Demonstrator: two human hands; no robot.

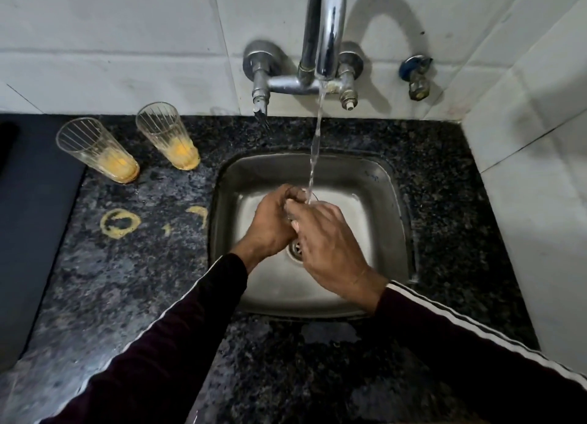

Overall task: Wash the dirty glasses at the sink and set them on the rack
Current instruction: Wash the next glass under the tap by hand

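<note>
While water runs from the tap (324, 26), your left hand (270, 223) and right hand (327, 248) both hold one glass (313, 198) over the sink (386, 233). Two dirty glasses (95, 150) wait on the counter (127, 280).

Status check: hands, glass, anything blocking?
Both hands grip one glass under running water. Two dirty glasses wait on counter. Nothing blocking.

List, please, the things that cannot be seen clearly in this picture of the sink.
- Clear glass being washed: head view, mostly covered by the left hand and right hand; only its rim shows under the water stream.
- Drying rack: not in view.
- Chrome curved tap spout: top cut off by the upper edge.
- Round sink drain: partly hidden by the right hand.
</note>
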